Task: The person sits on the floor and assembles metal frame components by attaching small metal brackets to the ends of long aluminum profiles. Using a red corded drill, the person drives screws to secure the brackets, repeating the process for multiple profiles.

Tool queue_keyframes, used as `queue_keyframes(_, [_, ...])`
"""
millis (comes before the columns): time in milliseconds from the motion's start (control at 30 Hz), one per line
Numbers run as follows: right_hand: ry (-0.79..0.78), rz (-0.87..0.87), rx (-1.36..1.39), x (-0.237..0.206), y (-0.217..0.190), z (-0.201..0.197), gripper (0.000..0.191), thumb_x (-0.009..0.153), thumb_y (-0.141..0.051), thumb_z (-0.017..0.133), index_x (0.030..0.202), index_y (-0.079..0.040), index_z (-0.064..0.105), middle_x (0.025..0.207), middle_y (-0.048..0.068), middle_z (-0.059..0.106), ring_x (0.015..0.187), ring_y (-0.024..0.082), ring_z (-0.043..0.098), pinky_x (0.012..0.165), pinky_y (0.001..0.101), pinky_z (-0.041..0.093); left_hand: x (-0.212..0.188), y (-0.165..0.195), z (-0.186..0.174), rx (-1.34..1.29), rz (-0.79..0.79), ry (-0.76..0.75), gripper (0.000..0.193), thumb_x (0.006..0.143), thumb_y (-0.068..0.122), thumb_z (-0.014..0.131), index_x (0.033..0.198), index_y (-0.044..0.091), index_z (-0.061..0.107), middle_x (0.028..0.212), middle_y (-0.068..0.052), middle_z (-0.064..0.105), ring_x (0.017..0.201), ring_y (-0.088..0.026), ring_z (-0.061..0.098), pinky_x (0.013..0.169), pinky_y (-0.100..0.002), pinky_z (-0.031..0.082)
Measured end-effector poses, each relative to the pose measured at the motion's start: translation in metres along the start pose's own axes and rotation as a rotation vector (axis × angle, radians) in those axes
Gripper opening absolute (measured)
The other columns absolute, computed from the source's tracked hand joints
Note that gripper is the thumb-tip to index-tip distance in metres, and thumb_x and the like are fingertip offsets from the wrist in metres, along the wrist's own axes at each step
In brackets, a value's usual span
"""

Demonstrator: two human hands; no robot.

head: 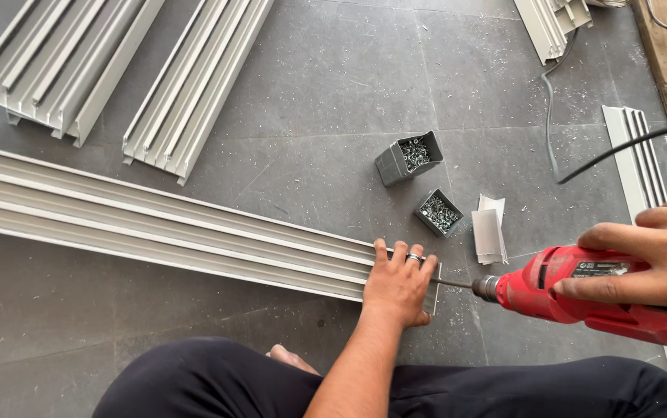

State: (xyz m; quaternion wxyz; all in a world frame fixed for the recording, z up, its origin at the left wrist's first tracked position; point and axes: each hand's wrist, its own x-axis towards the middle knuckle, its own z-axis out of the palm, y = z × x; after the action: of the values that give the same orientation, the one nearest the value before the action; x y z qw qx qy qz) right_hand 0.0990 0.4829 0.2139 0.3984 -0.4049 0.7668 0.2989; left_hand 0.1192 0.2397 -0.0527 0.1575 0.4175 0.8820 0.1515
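Long grey aluminium profile point(155, 224) flat on dark floor; left hand point(397, 282) pressed palm-down on its end, fingers spread; two small boxes of screws point(426, 186) just beyond; right hand point(647, 259) wrapped around red drill point(581, 294), bit tip at profile end

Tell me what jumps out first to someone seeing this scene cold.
The red power drill at lower right stands out most, gripped by the right hand with its bit aimed at the end of a long pale metal rail lying across the grey floor. The left hand, a ring on one finger, presses down on that rail end. Just beyond it sit two small grey boxes of screws.
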Motion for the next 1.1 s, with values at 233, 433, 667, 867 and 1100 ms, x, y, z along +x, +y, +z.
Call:
queue_keyframes(233, [0.137,-0.111,-0.091,-0.001,-0.003,-0.006,0.073,0.080,-0.040,0.067,0.149,-0.061,0.052,0.130,0.014,0.067,0.075,0.029,0.077,0.061,0.0504,0.065,0.002,0.002,-0.001,0.006,0.003,-0.040,0.115,0.064,0.067,0.086,0.157,0.022,0.035,0.158,-0.007,0.039,0.144,-0.031,0.033,0.116,-0.065,0.017])
queue_keyframes(433, [0.243,-0.182,-0.155,0.002,-0.002,-0.002,0.071,0.078,-0.047,0.067,0.147,-0.059,0.055,0.124,0.017,0.070,0.070,0.028,0.077,0.060,0.0509,0.065,0.000,0.004,0.001,0.024,-0.004,-0.079,0.116,0.065,0.069,0.085,0.158,0.024,0.031,0.159,-0.007,0.036,0.145,-0.031,0.031,0.116,-0.065,0.016])
queue_keyframes(667, [0.025,-0.260,-0.243,0.002,-0.002,-0.027,0.071,0.087,-0.044,0.059,0.156,-0.051,0.042,0.137,0.024,0.059,0.088,0.039,0.076,0.071,0.0581,0.064,0.002,0.006,-0.005,0.014,-0.014,-0.098,0.116,0.067,0.067,0.085,0.158,0.024,0.030,0.160,-0.007,0.035,0.146,-0.032,0.029,0.117,-0.065,0.015])
queue_keyframes(867, [-0.091,-0.403,-0.296,0.010,-0.017,-0.053,0.068,0.091,-0.049,0.055,0.155,-0.035,0.037,0.138,0.032,0.050,0.089,0.052,0.071,0.076,0.0731,0.059,0.000,0.008,-0.002,0.010,-0.022,-0.111,0.116,0.066,0.068,0.085,0.158,0.026,0.028,0.160,-0.007,0.034,0.147,-0.031,0.028,0.117,-0.065,0.013])
queue_keyframes(1100, [-0.362,-0.339,-0.257,0.021,-0.002,-0.088,0.064,0.103,-0.045,0.053,0.161,-0.036,0.027,0.145,0.028,0.043,0.106,0.050,0.067,0.088,0.0662,0.053,-0.001,0.005,-0.002,-0.015,-0.026,-0.071,0.115,0.064,0.066,0.085,0.158,0.026,0.031,0.161,-0.007,0.035,0.149,-0.031,0.028,0.118,-0.065,0.013])
